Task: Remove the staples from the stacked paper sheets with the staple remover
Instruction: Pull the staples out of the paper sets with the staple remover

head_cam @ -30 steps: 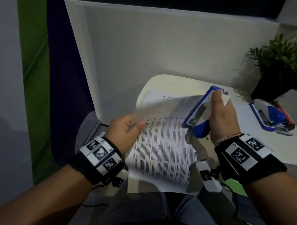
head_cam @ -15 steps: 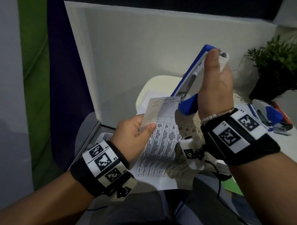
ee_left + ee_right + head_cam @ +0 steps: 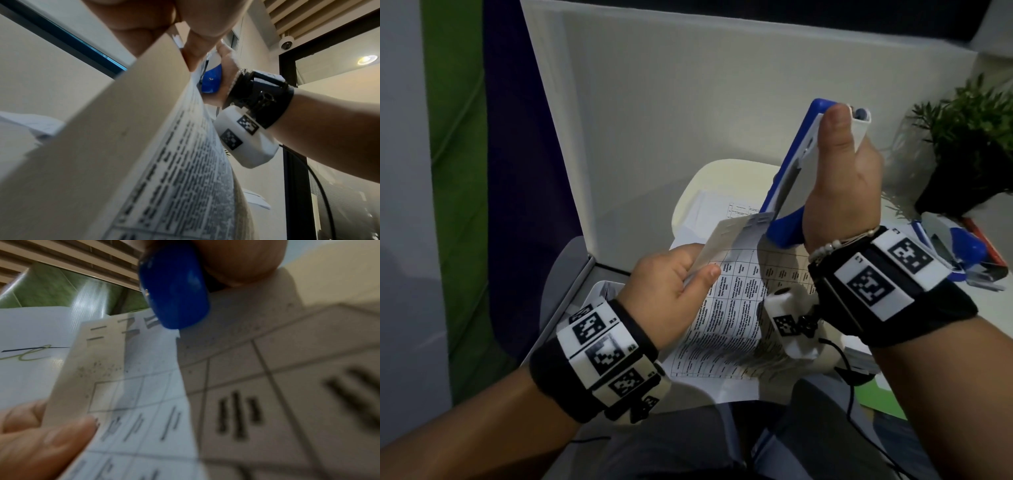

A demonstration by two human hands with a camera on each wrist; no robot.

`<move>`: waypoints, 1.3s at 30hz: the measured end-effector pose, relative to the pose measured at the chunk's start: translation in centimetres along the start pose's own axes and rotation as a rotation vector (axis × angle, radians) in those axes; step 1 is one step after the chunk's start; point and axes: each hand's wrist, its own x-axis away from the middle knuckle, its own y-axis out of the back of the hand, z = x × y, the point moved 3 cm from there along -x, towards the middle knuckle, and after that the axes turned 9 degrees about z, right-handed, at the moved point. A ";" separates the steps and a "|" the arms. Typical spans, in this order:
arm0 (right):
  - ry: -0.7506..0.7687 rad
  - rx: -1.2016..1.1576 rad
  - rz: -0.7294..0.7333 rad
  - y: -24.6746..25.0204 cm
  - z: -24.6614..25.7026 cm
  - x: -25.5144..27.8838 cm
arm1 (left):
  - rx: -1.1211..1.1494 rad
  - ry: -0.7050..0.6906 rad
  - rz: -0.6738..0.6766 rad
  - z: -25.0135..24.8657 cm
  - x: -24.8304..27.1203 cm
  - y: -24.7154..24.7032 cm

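A printed stack of paper sheets [image 3: 726, 329] lies at the table's near edge, over my lap. My left hand [image 3: 688, 274] pinches a lifted sheet [image 3: 131, 386] by its left edge, thumb on top. Short staples [image 3: 123, 332] line that sheet's top edge. My right hand [image 3: 842, 164] grips the blue and white staple remover [image 3: 791, 178] upright, thumb along its white side. Its blue lower end [image 3: 174, 292] sits right at the stapled top corner. In the left wrist view the paper [image 3: 164, 162] fills the frame, with the blue tool [image 3: 211, 79] beyond it.
A white table [image 3: 722, 178] stands against a white partition [image 3: 688, 102]. A second blue and white stapler-like tool [image 3: 959, 250] lies on the table at right, beside a dark potted plant [image 3: 969, 147]. More paper [image 3: 602, 291] shows beneath my left wrist.
My right hand raised the staple remover from lying on the sheets to standing upright. My left hand lifted the sheet's stapled edge off the stack. Little has moved in the last half second.
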 end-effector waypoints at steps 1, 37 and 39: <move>-0.011 -0.015 -0.002 0.0 0.0 -0.1 | -0.008 -0.008 0.002 0.0 0.0 0.0; -0.305 0.378 -0.059 6.4 -8.2 3.5 | -0.376 -0.247 0.245 5.0 -0.6 -0.6; -0.311 0.373 -0.066 6.3 -8.2 3.5 | -0.376 -0.257 0.231 4.9 -0.6 -0.5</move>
